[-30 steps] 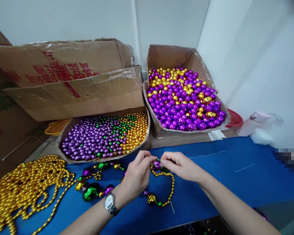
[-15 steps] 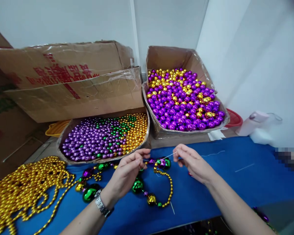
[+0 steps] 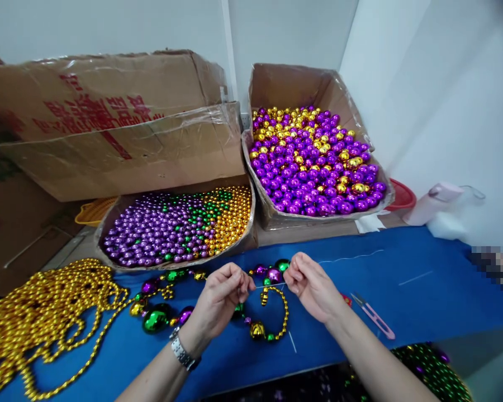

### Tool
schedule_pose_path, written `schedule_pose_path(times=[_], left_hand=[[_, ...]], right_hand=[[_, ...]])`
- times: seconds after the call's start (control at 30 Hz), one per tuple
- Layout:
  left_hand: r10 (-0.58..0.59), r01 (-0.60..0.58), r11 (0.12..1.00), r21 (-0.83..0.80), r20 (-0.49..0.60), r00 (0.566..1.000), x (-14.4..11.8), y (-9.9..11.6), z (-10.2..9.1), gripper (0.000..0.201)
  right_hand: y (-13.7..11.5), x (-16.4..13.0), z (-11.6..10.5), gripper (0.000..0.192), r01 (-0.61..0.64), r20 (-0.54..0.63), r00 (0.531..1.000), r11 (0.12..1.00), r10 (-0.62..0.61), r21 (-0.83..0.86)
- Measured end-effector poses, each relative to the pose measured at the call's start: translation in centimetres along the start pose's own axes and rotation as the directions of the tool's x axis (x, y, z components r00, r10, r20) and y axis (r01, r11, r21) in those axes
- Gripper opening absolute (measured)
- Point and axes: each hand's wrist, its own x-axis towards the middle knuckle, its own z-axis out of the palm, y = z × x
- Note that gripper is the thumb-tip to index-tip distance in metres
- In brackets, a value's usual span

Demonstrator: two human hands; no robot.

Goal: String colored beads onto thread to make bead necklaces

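My left hand (image 3: 221,290) pinches one end of thin white thread (image 3: 269,285), my right hand (image 3: 312,285) pinches other end. Thread taut between fingertips, long axis left-right, roughly level, just above blue table cloth (image 3: 402,262). Half-strung necklace of gold, purple, green metallic beads (image 3: 272,273) lies under thread, looping near. Pink-handled thread snips (image 3: 374,315) right of right hand. Shallow cardboard tray of small beads (image 3: 176,226) far-left.

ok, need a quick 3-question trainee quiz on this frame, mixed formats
1. True or false: the left hand and right hand pinch a thin thread stretched between them.
2. The pink-handled snips lie: A) in a box B) on the blue table right of the right hand C) in the left hand.
3. Fill in: the right box holds purple and ____ balls.

Key: 1 true; 2 B; 3 gold.
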Motion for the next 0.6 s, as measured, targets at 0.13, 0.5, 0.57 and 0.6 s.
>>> schedule_pose_path(times=[0.13,0.5,0.57,0.6], left_hand=[[-0.077,0.08,0.996,0.049,-0.065,0.995,-0.2,-1.0,-0.8,0.022],[-0.148,0.112,0.898,0.425,0.053,0.988,1.0,1.2,1.0,0.025],[-0.16,0.104,0.864,0.492,0.073,0.984,0.9,1.4,1.3,0.023],[-0.165,0.108,0.859,0.5,0.071,0.984,0.9,1.4,1.4,0.022]], right_hand=[[1.3,-0.2,-1.1,0.035,0.034,0.032,0.999,0.978,-0.028,-0.205],[-4.4,2.1,0.5,0.015,0.516,0.468,0.854,0.5,-0.23,-0.696],[-3.8,3.6,1.6,0.014,0.572,0.528,0.817,0.446,-0.232,-0.689],[-3.4,4.2,2.0,0.013,0.587,0.541,0.807,0.427,-0.239,-0.688]])
